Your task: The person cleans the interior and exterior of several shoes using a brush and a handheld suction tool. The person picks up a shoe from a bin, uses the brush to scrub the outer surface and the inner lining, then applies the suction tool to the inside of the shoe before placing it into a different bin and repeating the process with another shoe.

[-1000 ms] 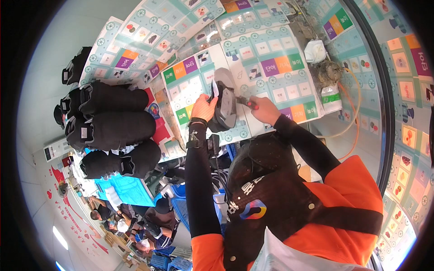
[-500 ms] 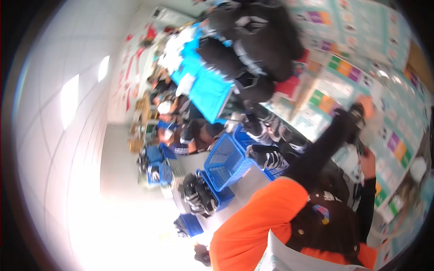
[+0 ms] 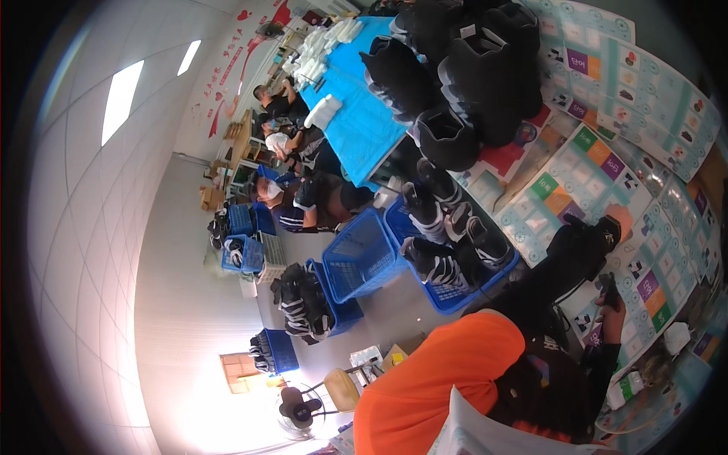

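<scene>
Head view: a dark tool [image 3: 607, 290] sits in the right hand [image 3: 613, 321].

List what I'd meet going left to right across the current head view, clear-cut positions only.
Longer ceiling light, shorter ceiling light, standing fan, nearest blue basket of shoes, left hand, crumpled white item.
</scene>
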`<state>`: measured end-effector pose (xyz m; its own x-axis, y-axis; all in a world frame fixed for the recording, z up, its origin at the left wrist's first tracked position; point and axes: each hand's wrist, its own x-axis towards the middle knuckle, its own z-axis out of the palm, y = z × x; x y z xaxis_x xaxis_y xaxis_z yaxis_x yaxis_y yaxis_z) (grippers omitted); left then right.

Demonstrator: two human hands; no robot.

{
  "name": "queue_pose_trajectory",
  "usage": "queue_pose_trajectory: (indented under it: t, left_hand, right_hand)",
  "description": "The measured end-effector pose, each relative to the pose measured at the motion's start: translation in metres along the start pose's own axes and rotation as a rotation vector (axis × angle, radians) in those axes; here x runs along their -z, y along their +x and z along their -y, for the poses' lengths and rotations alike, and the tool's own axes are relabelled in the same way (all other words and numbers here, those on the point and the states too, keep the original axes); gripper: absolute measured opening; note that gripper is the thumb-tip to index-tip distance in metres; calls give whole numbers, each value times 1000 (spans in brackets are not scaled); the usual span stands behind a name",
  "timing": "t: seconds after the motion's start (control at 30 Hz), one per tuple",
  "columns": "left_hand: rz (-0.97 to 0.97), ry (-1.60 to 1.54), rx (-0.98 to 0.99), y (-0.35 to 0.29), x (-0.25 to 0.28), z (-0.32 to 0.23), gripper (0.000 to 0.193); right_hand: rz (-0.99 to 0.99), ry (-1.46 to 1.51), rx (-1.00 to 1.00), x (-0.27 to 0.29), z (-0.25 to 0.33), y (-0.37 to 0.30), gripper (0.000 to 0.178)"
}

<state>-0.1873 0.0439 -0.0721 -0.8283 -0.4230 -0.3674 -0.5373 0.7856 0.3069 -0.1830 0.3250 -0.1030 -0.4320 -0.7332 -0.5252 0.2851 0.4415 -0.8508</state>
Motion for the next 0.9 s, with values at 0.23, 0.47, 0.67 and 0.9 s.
queue_pose_trajectory:
  t: [0.23, 0.47, 0.67, 0.9]
  left_hand:
    - [-580, 0, -103, -54, 22, 39, 14]
    - [-338, 240, -198, -76, 66, 58, 16]
    - [-222, 164, -139, -69, 89, 36, 40]
    - [-171, 73, -135, -52, 88, 25, 38]
  right_hand:
    - [57, 41, 54, -5, 4, 10, 44]
    - [31, -102, 375, -18, 6, 35, 46]
    - [-182, -435, 206, -41, 70, 14, 25]
    - [-276, -433, 269, -53, 56, 37, 26]
